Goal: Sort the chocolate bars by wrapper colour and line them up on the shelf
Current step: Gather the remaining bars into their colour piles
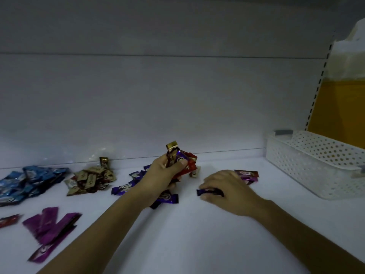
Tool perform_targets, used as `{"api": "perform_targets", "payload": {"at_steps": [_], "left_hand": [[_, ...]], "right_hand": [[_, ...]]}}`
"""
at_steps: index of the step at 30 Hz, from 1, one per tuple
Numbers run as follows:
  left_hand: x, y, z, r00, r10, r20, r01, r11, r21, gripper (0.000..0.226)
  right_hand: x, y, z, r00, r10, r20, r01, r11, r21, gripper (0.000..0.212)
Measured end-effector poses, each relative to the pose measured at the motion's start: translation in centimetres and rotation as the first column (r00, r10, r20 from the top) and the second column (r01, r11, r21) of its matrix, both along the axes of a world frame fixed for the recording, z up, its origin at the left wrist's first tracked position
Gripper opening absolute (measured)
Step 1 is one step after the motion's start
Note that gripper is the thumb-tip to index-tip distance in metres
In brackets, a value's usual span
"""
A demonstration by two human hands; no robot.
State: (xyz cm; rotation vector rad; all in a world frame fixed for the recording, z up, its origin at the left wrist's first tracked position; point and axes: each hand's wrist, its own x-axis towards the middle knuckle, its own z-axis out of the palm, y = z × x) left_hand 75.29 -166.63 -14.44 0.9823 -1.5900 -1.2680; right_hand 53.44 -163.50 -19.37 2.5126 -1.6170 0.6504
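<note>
white shelf [197,234], dimly lit, pale back panel; white perforated basket [308,161] at right. heaps, left to right: blue bars [25,182], gold-brown bars [90,180], dark purple bars [126,187]. long magenta bars [49,224] and one red bar [7,221] lie nearer the front edge; pink bars [247,175] lie behind the right hand [229,188]. left hand [166,173]: fingers curled round a mixed bunch [185,161] of gold, purple and red bars, raised above the purple heap. right hand: fingertips pinching a single purple bar [209,191] lying on the shelf. handling: bars likely light and thin, wrappers slick and crinkly; best taken across the middle by the long edges, not the crimped ends.
</note>
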Motion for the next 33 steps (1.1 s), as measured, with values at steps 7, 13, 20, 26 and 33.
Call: {"api": "perform_targets", "payload": {"at_steps": [7,13,20,26,33], "left_hand": [[5.6,0.9,-0.1,0.992,-0.018,-0.128,0.027,0.997,0.067,0.011],[9.9,2.4,0.2,0.975,-0.032,-0.222,0.048,0.996,0.07,0.028],[19.9,4.3,-0.3,0.955,0.15,-0.257,-0.14,0.989,0.056,0.026],[28.1,5.8,-1.5,0.891,0.316,-0.325,-0.3,0.949,0.1,0.03],[31.2,6.4,-3.2,0.845,0.45,-0.29,-0.434,0.893,0.122,0.01]], "right_hand": [[3.4,-0.4,2.5,0.966,-0.077,0.247,0.077,0.997,0.011,0.027],[13.9,-0.9,6.7,0.692,0.08,0.717,-0.236,0.964,0.12,0.025],[26.1,-1.7,8.6,0.751,0.194,0.632,-0.327,0.94,0.099,0.014],[34.4,-2.8,8.0,0.516,-0.068,0.854,-0.48,0.803,0.354,0.007],[38.5,-3.4,6.4,0.512,-0.085,0.855,-0.531,0.751,0.393,0.002]]}}
